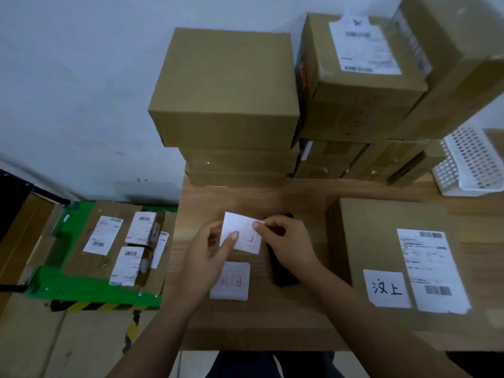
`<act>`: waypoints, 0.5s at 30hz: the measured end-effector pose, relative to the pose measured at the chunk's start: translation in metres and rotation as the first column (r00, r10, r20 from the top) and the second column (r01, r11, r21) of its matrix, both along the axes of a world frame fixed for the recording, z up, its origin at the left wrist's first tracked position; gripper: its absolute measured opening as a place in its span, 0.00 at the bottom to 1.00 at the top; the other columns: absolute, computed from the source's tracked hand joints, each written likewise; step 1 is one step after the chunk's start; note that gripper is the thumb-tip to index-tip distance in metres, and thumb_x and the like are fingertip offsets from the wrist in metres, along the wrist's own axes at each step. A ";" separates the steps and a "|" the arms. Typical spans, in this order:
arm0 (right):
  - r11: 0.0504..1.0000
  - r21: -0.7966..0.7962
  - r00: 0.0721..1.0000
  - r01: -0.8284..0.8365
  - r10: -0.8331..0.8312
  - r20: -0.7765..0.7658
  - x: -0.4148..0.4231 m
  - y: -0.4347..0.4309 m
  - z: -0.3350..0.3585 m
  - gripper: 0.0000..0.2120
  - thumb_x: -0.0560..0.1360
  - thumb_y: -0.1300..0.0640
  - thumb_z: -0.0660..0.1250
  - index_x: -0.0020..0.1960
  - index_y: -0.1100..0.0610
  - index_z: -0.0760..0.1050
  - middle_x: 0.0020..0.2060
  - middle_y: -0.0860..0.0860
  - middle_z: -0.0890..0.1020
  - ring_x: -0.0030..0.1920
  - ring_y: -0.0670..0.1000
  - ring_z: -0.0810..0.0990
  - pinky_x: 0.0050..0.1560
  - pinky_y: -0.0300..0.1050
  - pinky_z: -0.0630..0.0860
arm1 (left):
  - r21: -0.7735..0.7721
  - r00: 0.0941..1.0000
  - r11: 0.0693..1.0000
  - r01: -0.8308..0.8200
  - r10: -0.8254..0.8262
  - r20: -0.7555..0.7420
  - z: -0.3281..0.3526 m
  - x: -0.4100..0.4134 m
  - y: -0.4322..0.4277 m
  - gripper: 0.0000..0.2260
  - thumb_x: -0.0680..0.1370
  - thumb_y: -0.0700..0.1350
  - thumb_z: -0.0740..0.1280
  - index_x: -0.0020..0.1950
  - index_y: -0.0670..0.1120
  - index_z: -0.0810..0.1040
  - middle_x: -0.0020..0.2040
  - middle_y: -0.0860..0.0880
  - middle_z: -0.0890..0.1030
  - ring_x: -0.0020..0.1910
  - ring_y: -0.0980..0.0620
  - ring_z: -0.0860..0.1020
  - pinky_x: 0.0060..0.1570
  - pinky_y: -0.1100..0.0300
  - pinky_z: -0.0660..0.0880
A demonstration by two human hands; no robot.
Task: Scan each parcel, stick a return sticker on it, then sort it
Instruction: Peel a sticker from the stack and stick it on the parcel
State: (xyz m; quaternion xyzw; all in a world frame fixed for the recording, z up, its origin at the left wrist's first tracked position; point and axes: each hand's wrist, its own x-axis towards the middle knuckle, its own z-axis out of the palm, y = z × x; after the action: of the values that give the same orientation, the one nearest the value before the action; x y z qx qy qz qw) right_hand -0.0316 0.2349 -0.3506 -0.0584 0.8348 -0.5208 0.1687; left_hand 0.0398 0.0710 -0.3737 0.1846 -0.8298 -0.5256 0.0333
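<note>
A white perforated basket (463, 165) stands at the far right edge of the wooden table (259, 323); what lies in it cannot be made out. Left of the table, lower down, a green cart (81, 287) carries a wide flat carton (81, 257) with several smaller labelled parcels (128, 263) lying on top of it, each showing a white barcode label. At the back of the table, brown boxes (226, 85) are stacked against the wall in several piles. The parcel (381, 241) in hand lies flat on the table's right side, bearing a shipping label (433, 268) and, just beside it, a white handwritten slip (387, 289). Over the middle of the table both hands hold up one sticker sheet (242, 230) with red print. The left hand (210, 257) grips its lower left part, thumb pressed on the front and fingers curled behind. The right hand (286, 241) pinches the sheet's upper right corner between thumb and forefinger, its other fingers curled in. Below the sheet a small pile of stickers (230, 281) rests on the table, and a black scanner (282, 271) lies just beside it, partly under the right hand.
</note>
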 end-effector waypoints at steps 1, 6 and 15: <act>0.999 -0.032 1.000 0.025 -0.025 0.003 -0.003 0.002 0.011 0.04 0.76 0.53 0.69 0.43 0.50 0.81 0.40 0.43 0.83 0.42 0.35 0.80 0.39 0.28 0.75 | 0.042 1.000 0.999 -0.018 0.018 -0.022 0.014 -0.006 0.006 0.07 0.77 0.54 0.67 0.54 0.56 0.77 0.48 0.59 0.81 0.48 0.65 0.79 0.44 0.66 0.77; 0.978 -0.170 0.990 0.118 -0.129 -0.055 -0.016 0.026 0.063 0.06 0.76 0.50 0.69 0.42 0.52 0.81 0.40 0.45 0.84 0.42 0.43 0.83 0.44 0.43 0.82 | 0.130 0.977 0.990 -0.053 0.078 -0.197 0.078 -0.039 0.034 0.05 0.79 0.48 0.67 0.49 0.48 0.79 0.43 0.54 0.83 0.43 0.60 0.81 0.38 0.67 0.77; 0.987 -0.158 0.937 0.037 -0.090 -0.338 -0.035 0.102 0.154 0.06 0.76 0.50 0.69 0.47 0.52 0.80 0.41 0.46 0.83 0.43 0.43 0.83 0.44 0.41 0.81 | 0.091 0.925 0.984 0.154 -0.111 -0.364 0.176 -0.068 0.097 0.06 0.77 0.48 0.69 0.43 0.47 0.81 0.40 0.50 0.82 0.40 0.52 0.81 0.35 0.56 0.76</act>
State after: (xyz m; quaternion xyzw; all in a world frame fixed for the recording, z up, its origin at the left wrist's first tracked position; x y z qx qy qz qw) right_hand -0.0667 0.3366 -0.1965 -0.1340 0.8114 -0.5689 -0.0016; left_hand -0.0278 0.1683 -0.1979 0.0312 -0.7881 -0.5993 0.1369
